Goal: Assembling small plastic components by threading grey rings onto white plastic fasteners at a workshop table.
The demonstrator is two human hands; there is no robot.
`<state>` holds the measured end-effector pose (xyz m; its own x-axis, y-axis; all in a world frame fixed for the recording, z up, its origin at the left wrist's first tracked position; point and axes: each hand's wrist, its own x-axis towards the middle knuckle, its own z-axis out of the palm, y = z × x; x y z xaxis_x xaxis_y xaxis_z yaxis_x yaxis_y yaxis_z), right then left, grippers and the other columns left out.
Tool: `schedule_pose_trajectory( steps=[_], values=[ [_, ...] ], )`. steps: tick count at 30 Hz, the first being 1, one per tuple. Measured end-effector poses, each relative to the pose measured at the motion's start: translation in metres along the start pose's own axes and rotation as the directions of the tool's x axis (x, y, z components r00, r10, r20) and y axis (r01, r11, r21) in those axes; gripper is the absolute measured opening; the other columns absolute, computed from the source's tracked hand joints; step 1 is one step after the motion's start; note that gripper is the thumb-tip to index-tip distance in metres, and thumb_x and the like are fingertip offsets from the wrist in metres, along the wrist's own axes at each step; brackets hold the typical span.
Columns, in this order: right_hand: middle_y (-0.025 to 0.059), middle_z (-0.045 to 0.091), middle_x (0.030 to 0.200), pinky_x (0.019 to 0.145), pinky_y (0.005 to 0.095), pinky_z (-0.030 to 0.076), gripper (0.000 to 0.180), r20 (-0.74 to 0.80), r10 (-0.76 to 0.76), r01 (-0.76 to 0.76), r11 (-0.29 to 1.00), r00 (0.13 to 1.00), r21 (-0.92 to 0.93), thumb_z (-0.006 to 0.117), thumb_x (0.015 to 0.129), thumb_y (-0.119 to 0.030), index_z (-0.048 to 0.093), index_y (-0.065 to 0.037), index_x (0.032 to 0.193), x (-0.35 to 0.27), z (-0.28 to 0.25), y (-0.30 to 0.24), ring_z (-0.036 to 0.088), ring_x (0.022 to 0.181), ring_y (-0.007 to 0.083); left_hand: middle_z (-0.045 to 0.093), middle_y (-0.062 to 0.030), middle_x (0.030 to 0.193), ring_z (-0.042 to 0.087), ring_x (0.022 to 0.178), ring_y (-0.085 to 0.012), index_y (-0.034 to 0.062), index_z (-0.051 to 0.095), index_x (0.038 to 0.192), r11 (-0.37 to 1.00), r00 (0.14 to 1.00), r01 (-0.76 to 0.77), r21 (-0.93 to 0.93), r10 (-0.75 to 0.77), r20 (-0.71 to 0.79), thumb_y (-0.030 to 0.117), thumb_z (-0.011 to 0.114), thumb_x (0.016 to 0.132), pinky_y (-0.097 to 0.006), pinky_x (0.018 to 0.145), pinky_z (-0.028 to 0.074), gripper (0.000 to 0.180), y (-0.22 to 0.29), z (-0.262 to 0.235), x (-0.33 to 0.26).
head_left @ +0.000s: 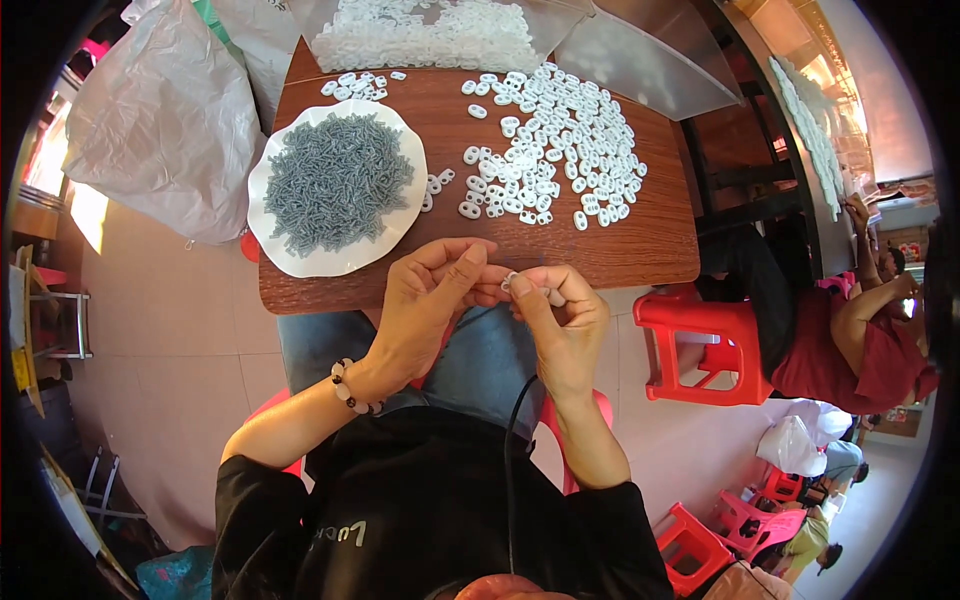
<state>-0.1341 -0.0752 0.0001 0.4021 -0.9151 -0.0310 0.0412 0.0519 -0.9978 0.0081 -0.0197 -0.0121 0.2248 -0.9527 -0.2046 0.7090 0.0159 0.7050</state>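
Above my lap, at the table's near edge, my two hands meet. My right hand (568, 330) pinches a small white plastic piece (508, 283) between thumb and fingers; more white shows among its curled fingers. My left hand (425, 300), with a beaded bracelet at the wrist, has its fingers curled and their tips reaching to that piece; what they hold, if anything, is too small to make out. Left of centre on the table, a white scalloped plate (268, 235) bears a heap of small grey spring-like pieces (340, 180). Many loose white two-holed pieces (560, 140) lie to the right.
A clear bin (430, 35) of white pieces stands at the back of the brown table (640, 250). A white sack (165, 120) is at the left. Right of the table are a red stool (700, 345) and a seated person in red (850, 350).
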Motion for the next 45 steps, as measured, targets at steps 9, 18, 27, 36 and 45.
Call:
schedule_pose_trajectory(
  steps=[9, 18, 27, 36, 45],
  values=[
    [0.0076, 0.069, 0.081, 0.063, 0.0209, 0.045, 0.007, 0.021, -0.002, 0.001, 1.000, 1.000, 0.021, 0.062, 0.091, -0.008, 0.063, -0.001, 0.089, 0.001, -0.007, -0.003, 0.060, 0.070, 0.0075, 0.067, -0.0061, 0.089, 0.060, 0.076, -0.0101, -0.0009, 0.066, 0.099, 0.980, 0.997, 0.044, 0.193, -0.032, -0.066, 0.018, 0.057, 0.094, -0.024, 0.068, 0.049, 0.021, 0.002, -0.007, 0.001],
    [0.0091, 0.069, 0.080, 0.064, 0.0214, 0.046, 0.007, -0.126, 0.007, 0.007, 0.994, 0.992, 0.111, 0.063, 0.090, -0.009, 0.062, -0.002, 0.089, -0.009, -0.039, -0.006, 0.061, 0.070, 0.0091, 0.054, -0.0123, 0.096, 0.056, 0.084, -0.0267, 0.0039, 0.060, 0.104, -0.017, 0.790, -0.477, 0.879, 0.429, 0.437, 0.012, 0.069, 0.079, -0.035, 0.072, 0.046, 0.028, -0.001, 0.007, 0.053],
    [0.0081, 0.068, 0.081, 0.064, 0.0224, 0.045, 0.006, -0.074, 0.026, -0.015, 0.989, 0.997, 0.148, 0.061, 0.091, -0.008, 0.062, -0.002, 0.089, -0.010, -0.044, 0.007, 0.061, 0.073, 0.0099, 0.052, -0.0130, 0.093, 0.053, 0.089, -0.0301, 0.0069, 0.062, 0.099, -0.213, 0.743, -0.509, 0.834, 0.380, 0.551, 0.013, 0.072, 0.075, -0.039, 0.075, 0.045, 0.027, -0.014, 0.023, 0.100],
    [0.0077, 0.068, 0.082, 0.064, 0.0215, 0.045, 0.008, -0.049, 0.022, -0.015, 0.990, 0.999, 0.140, 0.063, 0.091, -0.010, 0.062, -0.002, 0.090, -0.009, -0.043, 0.011, 0.062, 0.075, 0.0097, 0.059, -0.0107, 0.088, 0.055, 0.086, -0.0302, 0.0076, 0.063, 0.098, -0.342, 0.785, -0.436, 0.833, 0.308, 0.537, 0.010, 0.070, 0.076, -0.042, 0.072, 0.046, 0.023, -0.018, 0.026, 0.119],
    [0.0072, 0.068, 0.081, 0.064, 0.0216, 0.044, 0.008, -0.049, 0.023, -0.016, 0.990, 0.999, 0.140, 0.062, 0.092, -0.010, 0.063, -0.002, 0.090, -0.007, -0.043, 0.013, 0.061, 0.074, 0.0092, 0.061, -0.0128, 0.082, 0.056, 0.083, -0.0299, 0.0052, 0.066, 0.085, -0.330, 0.748, -0.513, 0.793, 0.282, 0.601, 0.006, 0.064, 0.077, -0.041, 0.071, 0.046, 0.008, -0.014, 0.027, 0.124]
  ],
)
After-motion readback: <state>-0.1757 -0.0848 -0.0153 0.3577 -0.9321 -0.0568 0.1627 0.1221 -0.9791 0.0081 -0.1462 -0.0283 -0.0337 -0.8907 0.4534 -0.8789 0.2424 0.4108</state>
